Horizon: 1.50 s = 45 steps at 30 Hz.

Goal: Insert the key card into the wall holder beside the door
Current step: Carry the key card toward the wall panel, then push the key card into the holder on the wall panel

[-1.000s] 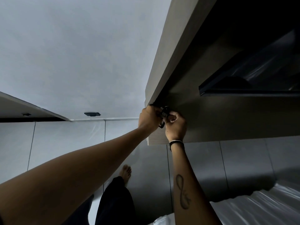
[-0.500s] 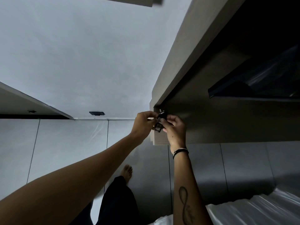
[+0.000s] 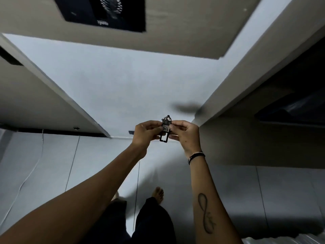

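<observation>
I hold a small black key tag [image 3: 165, 131] with a white label and a metal ring on top, out in front of a pale wall. My left hand [image 3: 146, 133] pinches its left side and my right hand [image 3: 186, 133] pinches its right side. The tag hangs upright, its open black frame below my fingers. A small dark fitting [image 3: 131, 132] sits on the wall just left of my left hand, mostly hidden. I cannot make out a card slot.
A beige panel with a dark rectangular plate [image 3: 105, 13] hangs overhead. A wooden unit [image 3: 255, 81] juts out on the right, with a dark shelf [image 3: 295, 110]. A ledge [image 3: 52, 95] runs along the left. My bare feet [image 3: 158, 193] stand on grey floor tiles.
Both hands have drawn the tag away from the corner of the wooden unit, to the left and into open space. The view has tilted up, showing the overhead panel.
</observation>
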Each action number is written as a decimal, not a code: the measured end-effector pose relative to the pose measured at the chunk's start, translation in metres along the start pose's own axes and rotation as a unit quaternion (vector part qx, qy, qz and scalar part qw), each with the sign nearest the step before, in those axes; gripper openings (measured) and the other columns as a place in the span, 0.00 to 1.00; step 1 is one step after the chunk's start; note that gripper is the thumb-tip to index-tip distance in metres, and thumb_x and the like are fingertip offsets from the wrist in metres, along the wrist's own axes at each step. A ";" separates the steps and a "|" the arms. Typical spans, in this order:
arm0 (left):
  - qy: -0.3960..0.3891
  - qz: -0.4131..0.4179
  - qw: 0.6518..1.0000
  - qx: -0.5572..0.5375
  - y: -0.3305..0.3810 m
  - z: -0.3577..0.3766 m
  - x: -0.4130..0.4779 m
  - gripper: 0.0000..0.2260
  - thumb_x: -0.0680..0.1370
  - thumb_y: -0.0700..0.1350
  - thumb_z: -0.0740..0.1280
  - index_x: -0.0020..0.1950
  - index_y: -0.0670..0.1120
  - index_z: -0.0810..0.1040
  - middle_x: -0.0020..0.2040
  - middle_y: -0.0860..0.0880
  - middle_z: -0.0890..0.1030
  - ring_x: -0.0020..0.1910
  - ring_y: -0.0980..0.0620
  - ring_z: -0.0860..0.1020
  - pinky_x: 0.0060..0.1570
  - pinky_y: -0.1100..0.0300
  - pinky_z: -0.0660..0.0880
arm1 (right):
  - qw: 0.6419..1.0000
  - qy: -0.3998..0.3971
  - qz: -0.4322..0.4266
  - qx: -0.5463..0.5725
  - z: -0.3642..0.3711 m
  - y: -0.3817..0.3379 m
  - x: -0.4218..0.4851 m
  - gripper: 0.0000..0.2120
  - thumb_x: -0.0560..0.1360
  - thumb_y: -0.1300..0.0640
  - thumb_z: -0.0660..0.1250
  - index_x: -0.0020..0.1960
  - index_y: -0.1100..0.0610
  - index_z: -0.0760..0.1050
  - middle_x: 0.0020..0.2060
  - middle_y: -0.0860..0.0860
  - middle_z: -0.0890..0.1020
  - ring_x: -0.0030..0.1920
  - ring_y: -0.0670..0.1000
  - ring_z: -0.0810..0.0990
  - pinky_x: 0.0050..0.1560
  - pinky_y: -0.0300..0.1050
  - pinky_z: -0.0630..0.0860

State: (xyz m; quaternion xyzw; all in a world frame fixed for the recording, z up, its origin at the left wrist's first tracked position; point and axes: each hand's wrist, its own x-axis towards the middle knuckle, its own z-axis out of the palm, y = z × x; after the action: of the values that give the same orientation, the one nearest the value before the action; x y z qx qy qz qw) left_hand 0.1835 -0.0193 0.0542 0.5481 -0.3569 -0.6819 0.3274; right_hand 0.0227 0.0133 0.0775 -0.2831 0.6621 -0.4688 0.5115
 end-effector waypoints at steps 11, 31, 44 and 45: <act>-0.014 0.085 0.995 -0.050 0.117 -0.112 -0.053 0.12 0.77 0.32 0.73 0.61 0.35 0.84 0.51 0.42 0.89 0.50 0.45 0.89 0.52 0.53 0.84 | 0.991 -0.098 -0.092 -0.010 0.107 -0.110 -0.043 0.07 0.78 0.68 0.72 0.56 0.66 0.82 0.45 0.60 0.86 0.40 0.54 0.85 0.40 0.43 0.86; -0.108 0.264 0.955 -0.078 0.360 -0.133 -0.119 0.10 0.77 0.34 0.74 0.42 0.48 0.89 0.39 0.51 0.89 0.42 0.52 0.82 0.41 0.62 0.83 | 0.937 -0.070 -0.341 -0.011 0.168 -0.333 -0.103 0.04 0.76 0.66 0.76 0.50 0.62 0.85 0.40 0.57 0.85 0.36 0.50 0.83 0.38 0.44 0.87; -0.118 0.302 0.946 -0.027 0.436 -0.124 -0.142 0.08 0.77 0.34 0.74 0.46 0.47 0.86 0.38 0.51 0.88 0.40 0.52 0.85 0.44 0.60 0.80 | 0.937 -0.115 -0.329 0.034 0.168 -0.394 -0.116 0.06 0.77 0.66 0.75 0.49 0.57 0.83 0.43 0.57 0.84 0.38 0.52 0.82 0.40 0.42 0.87; -0.117 0.303 0.946 -0.019 0.438 -0.125 -0.142 0.09 0.76 0.34 0.74 0.44 0.48 0.86 0.38 0.52 0.88 0.39 0.53 0.85 0.43 0.60 0.81 | 0.936 -0.112 -0.331 0.031 0.168 -0.395 -0.116 0.06 0.77 0.67 0.75 0.48 0.57 0.83 0.41 0.55 0.84 0.37 0.51 0.82 0.40 0.42 0.87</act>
State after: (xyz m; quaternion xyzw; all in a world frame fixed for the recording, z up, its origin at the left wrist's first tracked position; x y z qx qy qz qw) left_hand 0.3563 -0.1486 0.4802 0.3240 -0.5287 -0.6164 0.4853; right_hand 0.1759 -0.1016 0.4786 -0.5212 0.4545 -0.5968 0.4069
